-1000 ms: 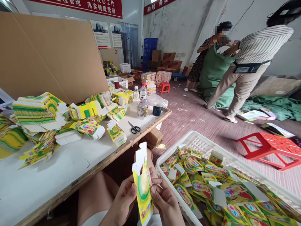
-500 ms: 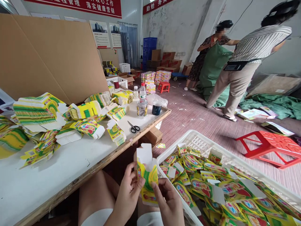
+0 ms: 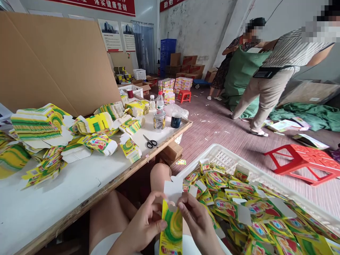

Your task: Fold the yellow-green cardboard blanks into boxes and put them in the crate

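Since the earlier frame the box [image 3: 172, 230] has been lowered, and the right hand [image 3: 198, 217] has been shifted from the box's lower side up to its top corner. The box's left edge is grasped by the left hand [image 3: 147, 223], with the thumb laid on the front; the top right corner is pinched by the right hand near the base of the raised white flap [image 3: 173, 189], though whether the flap itself is gripped cannot quite be told behind the fingers. For a clean fold, it is judged, the body should be held square and only lightly pressed, and the flap worked along its crease, so that the thin card is not buckled. Just beside, on the right, the tub [image 3: 224, 157] is heaped with boxes [image 3: 268, 210]. On the table [image 3: 85, 184], at the left, stacks [image 3: 37, 124] are piled, and scissors [image 3: 151, 143] are laid near the edge. Beyond, a green sack [image 3: 240, 79] is handled by two people [image 3: 285, 53]
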Available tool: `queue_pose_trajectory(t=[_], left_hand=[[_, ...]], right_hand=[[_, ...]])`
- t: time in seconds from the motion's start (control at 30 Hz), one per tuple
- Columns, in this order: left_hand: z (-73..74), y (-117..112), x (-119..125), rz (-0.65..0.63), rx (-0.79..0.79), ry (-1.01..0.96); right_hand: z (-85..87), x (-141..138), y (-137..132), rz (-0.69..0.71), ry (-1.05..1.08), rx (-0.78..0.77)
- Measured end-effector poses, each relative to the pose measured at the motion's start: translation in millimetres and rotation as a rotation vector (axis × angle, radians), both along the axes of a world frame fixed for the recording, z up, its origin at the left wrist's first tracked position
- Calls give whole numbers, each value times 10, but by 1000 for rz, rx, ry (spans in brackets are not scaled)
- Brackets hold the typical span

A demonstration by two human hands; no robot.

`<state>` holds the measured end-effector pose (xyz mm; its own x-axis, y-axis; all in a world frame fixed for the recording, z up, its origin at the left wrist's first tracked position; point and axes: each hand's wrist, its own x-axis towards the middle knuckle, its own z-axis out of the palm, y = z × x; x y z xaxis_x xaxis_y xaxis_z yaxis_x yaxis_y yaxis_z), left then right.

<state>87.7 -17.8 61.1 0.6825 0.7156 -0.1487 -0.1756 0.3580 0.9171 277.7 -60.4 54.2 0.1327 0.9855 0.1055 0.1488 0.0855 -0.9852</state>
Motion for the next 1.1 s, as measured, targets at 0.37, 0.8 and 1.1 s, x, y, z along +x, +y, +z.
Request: queue_pose_trajectory(t=[0.37, 0.8, 1.1], left_hand=[[-3, 58, 61, 122, 206, 236], [-24, 44, 82, 75, 164, 179], [-14, 52, 132, 130, 132, 208]], right_hand=[[-1, 76, 82, -9, -93, -10], [2, -48, 162, -15, -509, -153], [-11, 60, 174, 4, -165, -25]])
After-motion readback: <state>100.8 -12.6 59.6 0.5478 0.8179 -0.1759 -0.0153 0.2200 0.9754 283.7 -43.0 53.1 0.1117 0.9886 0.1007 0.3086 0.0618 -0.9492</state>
